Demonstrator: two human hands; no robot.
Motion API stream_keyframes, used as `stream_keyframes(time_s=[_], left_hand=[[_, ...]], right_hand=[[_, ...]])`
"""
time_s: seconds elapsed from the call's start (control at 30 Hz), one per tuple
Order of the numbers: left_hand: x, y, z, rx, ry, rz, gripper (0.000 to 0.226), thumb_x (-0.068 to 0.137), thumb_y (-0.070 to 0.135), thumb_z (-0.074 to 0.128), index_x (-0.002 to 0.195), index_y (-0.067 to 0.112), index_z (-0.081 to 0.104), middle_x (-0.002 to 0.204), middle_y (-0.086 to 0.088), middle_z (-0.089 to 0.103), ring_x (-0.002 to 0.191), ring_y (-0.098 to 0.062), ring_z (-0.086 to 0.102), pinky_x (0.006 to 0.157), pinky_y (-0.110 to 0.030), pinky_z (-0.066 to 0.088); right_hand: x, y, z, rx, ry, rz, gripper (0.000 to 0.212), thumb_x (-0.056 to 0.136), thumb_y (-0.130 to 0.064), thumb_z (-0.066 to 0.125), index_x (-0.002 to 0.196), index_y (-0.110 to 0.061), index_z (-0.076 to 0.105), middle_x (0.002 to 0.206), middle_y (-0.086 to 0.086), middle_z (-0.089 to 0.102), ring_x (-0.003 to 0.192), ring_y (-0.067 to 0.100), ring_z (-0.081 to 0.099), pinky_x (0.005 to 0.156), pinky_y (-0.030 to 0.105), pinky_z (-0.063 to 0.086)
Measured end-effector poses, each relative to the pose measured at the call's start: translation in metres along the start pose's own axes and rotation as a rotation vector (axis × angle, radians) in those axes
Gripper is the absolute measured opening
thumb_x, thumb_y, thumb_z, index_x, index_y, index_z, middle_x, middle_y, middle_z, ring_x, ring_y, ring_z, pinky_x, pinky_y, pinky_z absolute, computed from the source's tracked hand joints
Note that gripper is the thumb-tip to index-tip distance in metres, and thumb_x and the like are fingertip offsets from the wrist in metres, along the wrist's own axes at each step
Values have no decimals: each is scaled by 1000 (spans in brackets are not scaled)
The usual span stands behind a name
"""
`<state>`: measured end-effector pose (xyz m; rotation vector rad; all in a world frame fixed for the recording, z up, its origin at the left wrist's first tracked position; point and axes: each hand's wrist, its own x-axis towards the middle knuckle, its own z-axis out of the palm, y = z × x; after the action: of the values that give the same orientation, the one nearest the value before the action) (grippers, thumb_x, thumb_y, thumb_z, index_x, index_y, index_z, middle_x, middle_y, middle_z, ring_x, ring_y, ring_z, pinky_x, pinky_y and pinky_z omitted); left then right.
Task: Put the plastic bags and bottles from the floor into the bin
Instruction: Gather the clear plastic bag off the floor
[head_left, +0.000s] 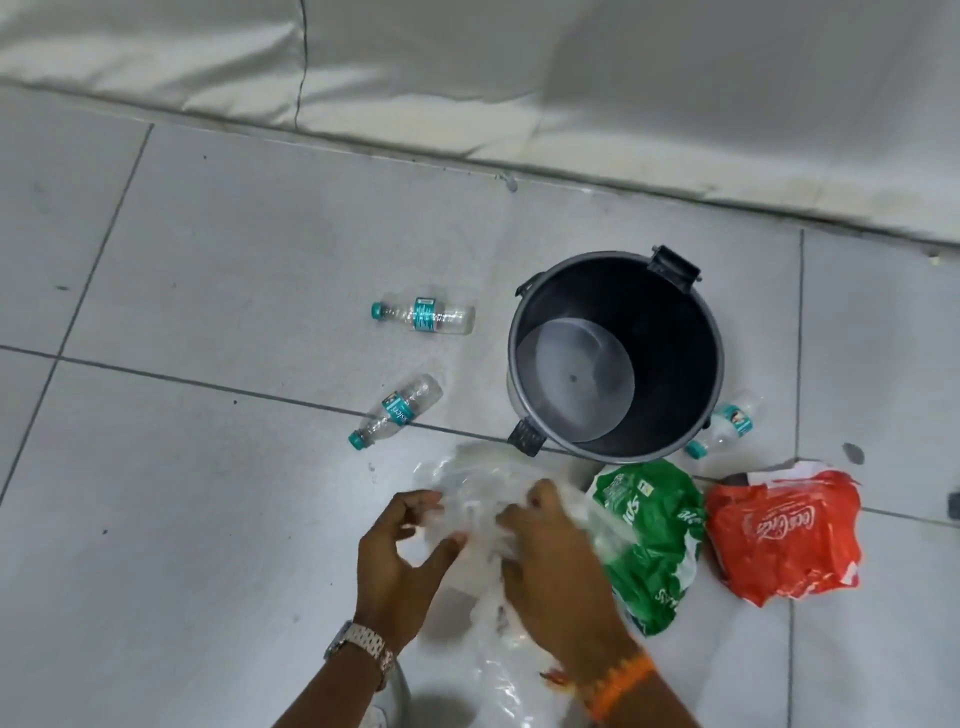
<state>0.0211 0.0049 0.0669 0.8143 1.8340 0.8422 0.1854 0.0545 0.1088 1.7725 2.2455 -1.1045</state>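
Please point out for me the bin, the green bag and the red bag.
bin (675, 332): head view, on its dark inner wall.
green bag (649, 525): head view, on its crumpled middle.
red bag (784, 535): head view, on its printed middle.

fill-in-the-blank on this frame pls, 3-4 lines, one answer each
1. Both hands, the left hand and right hand, gather a ____ plastic bag.
2. The bin holds ____ bottles so far.
3. The number of bottles lying on the floor is ____.
4. Between the clear bag and the red bag lies a ____ bag.

Missing words: clear; no; three; green
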Motion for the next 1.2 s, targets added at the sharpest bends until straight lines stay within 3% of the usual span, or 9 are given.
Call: stream_keyframes(time_s=[0.1, 0.2, 0.37, 0.53, 0.7, 0.93, 1.0, 1.1, 1.2], left_hand=[[-10, 60, 2, -108, 29, 195, 42, 80, 41, 66, 116, 19, 62, 117, 6, 68, 106, -17, 64, 88, -24, 49], [-6, 92, 14, -133, 37, 192, 34, 81, 36, 67, 111, 21, 63, 114, 6, 69, 104, -19, 64, 86, -25, 50], [28, 109, 48, -83, 40, -8, 30, 85, 28, 69, 114, 24, 61, 113, 6, 66, 94, -16, 65, 76, -25, 52], [66, 111, 72, 30, 7, -112, 46, 92, 20, 66, 135, 12, 53, 118, -5, 62, 87, -13, 62, 87, -34, 52], [81, 106, 87, 32, 12, -108, 34, 93, 18, 65, 126, 13, 59, 100, -5, 70, 94, -28, 71, 89, -48, 59], [81, 113, 96, -65, 49, -185, 32, 92, 7, 65, 122, 11, 55, 91, -3, 65, 74, -23, 73, 75, -46, 63], [81, 112, 97, -99, 50, -197, 32, 92, 6, 64, 122, 12, 54, 96, -9, 65, 77, -24, 74, 74, -44, 64], [82, 109, 97, -146, 53, -204, 31, 91, 5, 65, 120, 12, 54, 98, -10, 64, 82, -28, 74, 73, -43, 64], [84, 105, 98, -156, 57, -188, 32, 91, 4, 66, 120, 12, 55, 95, -5, 62, 81, -27, 74, 71, -40, 64]], right_hand=[[-21, -9, -100, 158, 295, 34, 17, 80, -13, 75, 96, -19, 73, 109, -7, 47, 79, 1, 55, 71, 2, 41], [-7, 1, -150, 188, 515, 149, 13, 76, -18, 79, 75, -9, 70, 93, 3, 55, 72, 15, 54, 65, 18, 39], [97, 40, -146, 122, 252, 294, 37, 76, -19, 77, 51, -11, 51, 58, 7, 55, 56, 20, 56, 52, 23, 37], [186, 63, -95, -59, -41, 388, 56, 86, -22, 72, 134, -3, 50, 139, 23, 52, 124, 40, 57, 100, 44, 51], [187, 72, -90, -71, -164, 338, 91, 89, -47, 68, 154, -5, 20, 163, 24, 5, 146, 48, 23, 117, 55, 30], [38, 103, -125, 532, 1135, 279, 18, 91, -8, 58, 109, -12, 57, 101, 4, 64, 89, 19, 63, 76, 26, 54], [15, 137, -85, 457, 891, 533, 33, 82, -7, 63, 113, -8, 53, 111, 12, 59, 96, 27, 60, 84, 40, 55], [17, 160, -14, 190, 8, 715, 113, 64, -30, 88, 153, -17, 20, 160, 26, 8, 143, 52, 23, 115, 58, 33], [38, 162, 31, 13, -241, 688, 151, 54, -37, 95, 149, -52, -21, 155, 6, -46, 146, 57, -12, 103, 78, 31]])
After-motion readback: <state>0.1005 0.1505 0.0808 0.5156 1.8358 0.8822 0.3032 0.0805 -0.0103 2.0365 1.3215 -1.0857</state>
